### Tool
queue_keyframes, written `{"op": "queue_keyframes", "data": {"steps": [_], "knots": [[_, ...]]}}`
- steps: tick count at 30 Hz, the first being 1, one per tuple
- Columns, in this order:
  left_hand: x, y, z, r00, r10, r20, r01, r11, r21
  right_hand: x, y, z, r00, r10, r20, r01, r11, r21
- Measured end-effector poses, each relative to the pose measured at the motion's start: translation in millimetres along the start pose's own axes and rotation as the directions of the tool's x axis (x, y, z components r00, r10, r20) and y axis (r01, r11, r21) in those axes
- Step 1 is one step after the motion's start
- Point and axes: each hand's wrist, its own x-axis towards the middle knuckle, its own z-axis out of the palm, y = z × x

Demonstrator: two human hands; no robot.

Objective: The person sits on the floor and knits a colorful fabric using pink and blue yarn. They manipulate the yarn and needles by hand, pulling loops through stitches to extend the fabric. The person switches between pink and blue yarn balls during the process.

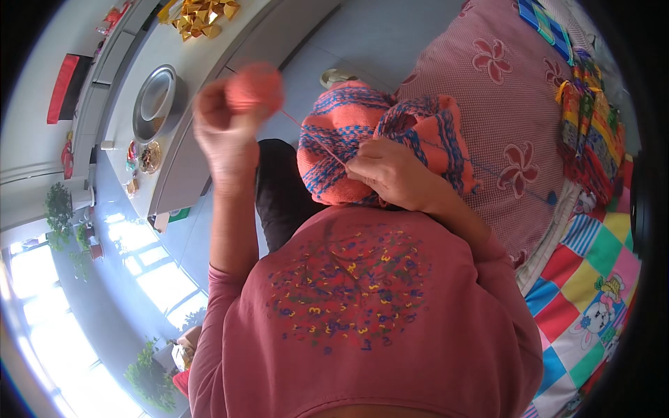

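Observation:
A ball of coral yarn (254,89) is held up at the upper left in my left hand (227,125); both are blurred. From the ball a taut strand (313,136) slants down to my right hand (389,170), whose fingertips pinch it. The right hand rests against a bunched coral knitted piece with blue patterned bands (339,125), which lies at my lap. Part of this knitwork is folded into a loop right of the hand. A blue strand trails from it over the pink cover to a small blue yarn ball (551,197).
A pink flowered cover (454,68) spreads at the right, with multicoloured fringed textile (590,125) and a patchwork cloth (580,261) beside it. At the left, a white counter (123,157) bears metal bowls (157,102), a small dish (150,157) and gold decorations (198,15).

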Motion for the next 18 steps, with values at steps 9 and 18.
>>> {"op": "queue_keyframes", "data": {"steps": [9, 18], "knots": [[-44.1, -14.0, 7.9, 0.56, -0.187, 0.807, 0.681, 0.658, -0.321, -3.7, 25.8, -7.8, 0.983, 0.138, -0.124, -0.1, 0.957, 0.272], [-11.1, -16.4, 9.5, 0.973, 0.084, 0.214, -0.137, 0.96, 0.246, 0.6, 0.3, -10.0, 0.996, -0.077, 0.052, 0.073, 0.995, 0.071]]}}
